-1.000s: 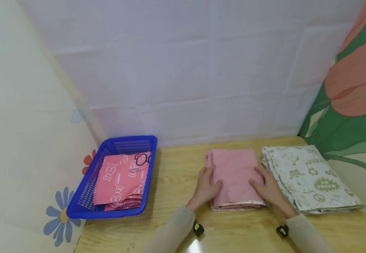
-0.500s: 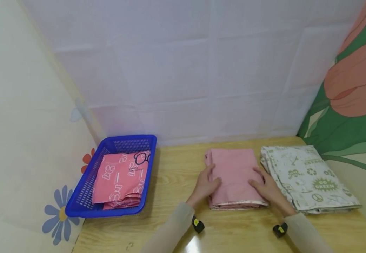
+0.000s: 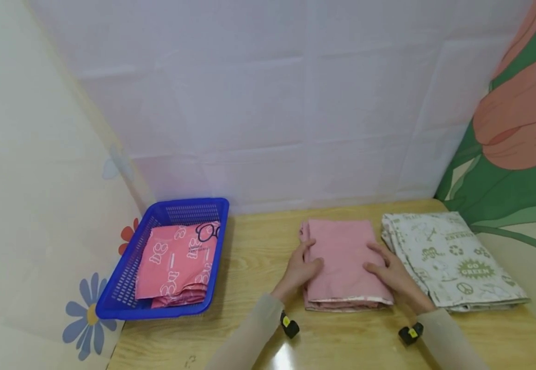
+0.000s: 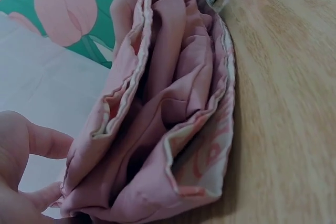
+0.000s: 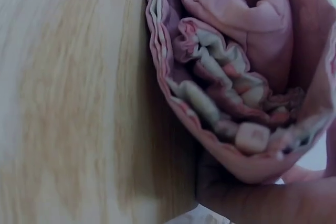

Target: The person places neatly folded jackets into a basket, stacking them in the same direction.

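A folded pink cloth (image 3: 342, 259) lies on the wooden table between both hands, its layered near edge towards me. My left hand (image 3: 298, 271) grips its left side, thumb on top. In the left wrist view, thumb and finger of the left hand (image 4: 26, 166) hold a corner of the fold. At the opposite side my right hand (image 3: 392, 272) grips the cloth, with its thumb on top too. From the right wrist, fingers (image 5: 273, 198) show beneath the rolled fold of the cloth (image 5: 257, 35), whose inner layers have a pale patterned side. The other fingertips are hidden.
Close by on the right lies a folded white cloth (image 3: 453, 262) with green print. A blue plastic basket (image 3: 106, 307) at the left holds folded pink printed cloth (image 3: 175, 262). Behind the wooden table (image 3: 258, 288) hangs a white sheet (image 3: 249, 103).
The pink cloth has shifted very slightly towards me, with both hands still at its sides. Basket and white cloth look unmoved.
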Tool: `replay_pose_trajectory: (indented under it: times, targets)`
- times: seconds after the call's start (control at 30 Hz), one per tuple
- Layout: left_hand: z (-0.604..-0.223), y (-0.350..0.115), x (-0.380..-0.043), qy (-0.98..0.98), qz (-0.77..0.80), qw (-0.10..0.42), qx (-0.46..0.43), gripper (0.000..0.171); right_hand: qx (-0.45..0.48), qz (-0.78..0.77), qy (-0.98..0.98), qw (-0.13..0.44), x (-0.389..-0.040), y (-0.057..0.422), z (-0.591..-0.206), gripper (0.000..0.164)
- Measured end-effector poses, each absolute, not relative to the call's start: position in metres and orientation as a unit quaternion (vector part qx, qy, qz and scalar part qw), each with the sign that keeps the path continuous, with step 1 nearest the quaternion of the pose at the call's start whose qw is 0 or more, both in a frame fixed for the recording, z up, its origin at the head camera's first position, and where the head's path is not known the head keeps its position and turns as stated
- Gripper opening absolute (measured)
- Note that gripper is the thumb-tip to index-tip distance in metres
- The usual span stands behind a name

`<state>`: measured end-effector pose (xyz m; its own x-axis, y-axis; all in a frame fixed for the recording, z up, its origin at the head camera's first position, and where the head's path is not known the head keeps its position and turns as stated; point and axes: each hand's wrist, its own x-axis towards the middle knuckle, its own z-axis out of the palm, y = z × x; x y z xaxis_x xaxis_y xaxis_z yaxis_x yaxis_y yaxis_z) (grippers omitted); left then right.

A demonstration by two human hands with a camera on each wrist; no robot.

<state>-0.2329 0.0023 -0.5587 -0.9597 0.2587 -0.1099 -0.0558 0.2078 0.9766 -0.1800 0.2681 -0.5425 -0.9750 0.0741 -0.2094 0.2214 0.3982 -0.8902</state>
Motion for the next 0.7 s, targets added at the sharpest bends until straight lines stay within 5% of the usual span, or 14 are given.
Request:
replay_pose_trajectory:
  times: [0.7]
  targets:
    - [-0.547, 0.009, -0.224, 0.787, 0.603, 0.114, 0.063, 0.075, 0.091, -0.545, 0.832, 0.054, -0.174, 0.262, -0.530, 0.075]
